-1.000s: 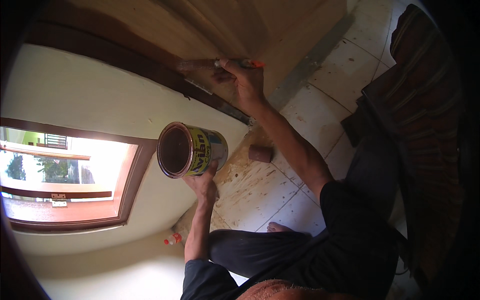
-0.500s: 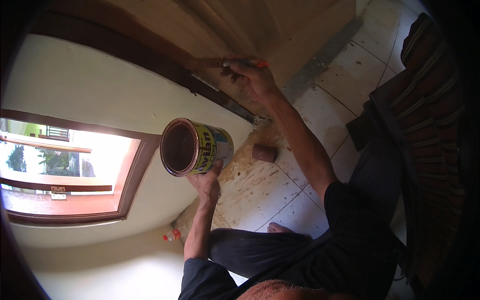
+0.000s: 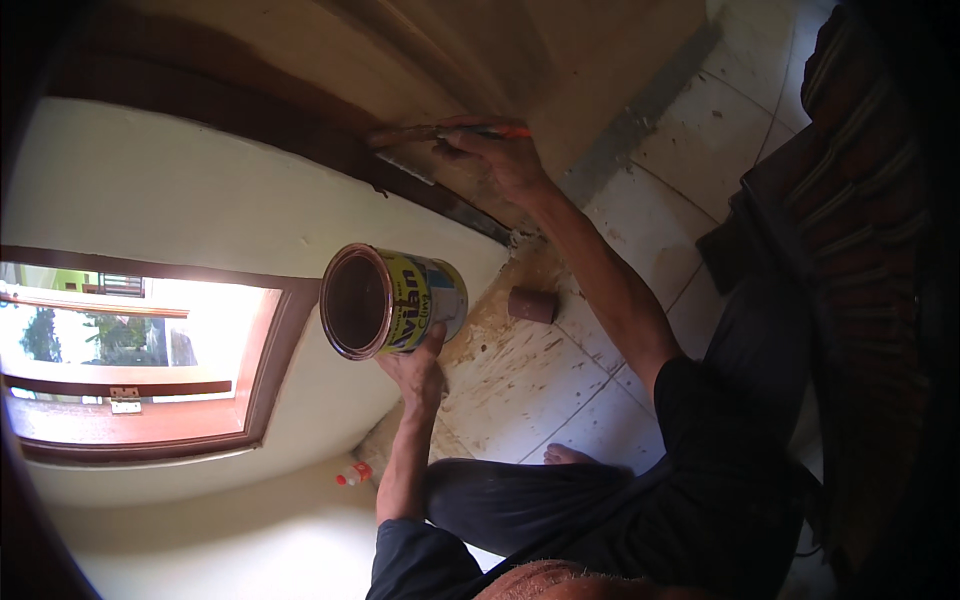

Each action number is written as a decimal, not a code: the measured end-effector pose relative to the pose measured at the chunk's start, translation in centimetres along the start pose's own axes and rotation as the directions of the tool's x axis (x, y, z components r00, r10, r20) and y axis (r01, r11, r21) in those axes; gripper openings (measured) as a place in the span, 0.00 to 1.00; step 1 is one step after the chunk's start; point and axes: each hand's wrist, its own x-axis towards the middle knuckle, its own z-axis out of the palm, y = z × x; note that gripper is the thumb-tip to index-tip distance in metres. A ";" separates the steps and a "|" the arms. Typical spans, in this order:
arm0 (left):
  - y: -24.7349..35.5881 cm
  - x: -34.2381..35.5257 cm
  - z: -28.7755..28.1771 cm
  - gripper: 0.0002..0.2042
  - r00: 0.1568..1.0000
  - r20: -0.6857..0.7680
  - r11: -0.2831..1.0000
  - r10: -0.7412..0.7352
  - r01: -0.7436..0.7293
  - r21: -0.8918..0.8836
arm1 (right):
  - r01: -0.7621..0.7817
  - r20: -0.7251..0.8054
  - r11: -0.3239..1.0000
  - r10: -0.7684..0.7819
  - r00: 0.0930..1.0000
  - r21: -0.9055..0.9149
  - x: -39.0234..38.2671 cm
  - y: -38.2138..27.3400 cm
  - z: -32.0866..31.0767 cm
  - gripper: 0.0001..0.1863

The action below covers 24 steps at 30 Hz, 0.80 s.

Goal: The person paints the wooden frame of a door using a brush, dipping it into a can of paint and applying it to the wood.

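Observation:
My left hand (image 3: 412, 372) grips a yellow-labelled paint can (image 3: 440, 285) from below and the side. The can is tilted, so its open mouth and dark brown inside show. In my right hand (image 3: 505, 165) is a paintbrush (image 3: 400, 134), its orange handle end sticking out past the fingers. The bristles lie against the brown wooden door (image 3: 590, 70), close to the dark frame strip (image 3: 300, 122) along its edge. Darker brown covers the wood toward the upper left; the panel near my right hand is lighter.
A small reddish-brown cylinder (image 3: 533, 305) lies on the stained tile floor (image 3: 500, 400). A bottle with a red cap (image 3: 354, 473) is by the white wall (image 3: 200, 190). A brown-framed window (image 3: 283, 350) stands left, and dark slatted furniture (image 3: 850, 220) at right.
My right hand and the brush have moved slightly left and down along the door edge. My left hand still holds the can in nearly the same place. The view has shifted a little.

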 end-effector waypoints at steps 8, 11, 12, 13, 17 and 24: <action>-0.5 0.1 -0.3 0.32 1.000 -0.005 0.999 0.014 -0.014 0.035 | -0.031 -0.074 0.999 0.030 0.997 -0.012 -1.0 0.2 0.3 0.14; -0.8 0.1 -0.4 0.31 0.999 -0.009 0.998 0.046 -0.045 0.033 | -0.023 -0.086 1.000 0.025 0.996 0.019 -1.3 0.5 0.3 0.14; -0.8 0.1 -0.3 0.31 0.998 -0.011 0.998 0.055 -0.055 0.014 | -0.021 -0.086 1.000 0.021 0.996 0.009 -1.3 0.7 0.2 0.14; -0.9 0.1 -0.2 0.31 0.998 -0.012 0.998 0.065 -0.065 -0.004 | -0.018 -0.087 1.000 0.018 0.996 0.000 -1.4 0.8 0.0 0.13; -0.9 0.0 -0.5 0.33 0.998 0.057 0.998 0.006 -0.009 0.063 | -0.008 -0.088 0.997 0.001 0.996 -0.077 -1.8 1.1 -0.7 0.13; -0.9 0.1 -0.7 0.32 0.996 0.077 0.996 0.040 -0.046 0.076 | 0.019 -0.074 0.974 -0.036 0.997 -0.224 -2.9 1.0 -1.4 0.12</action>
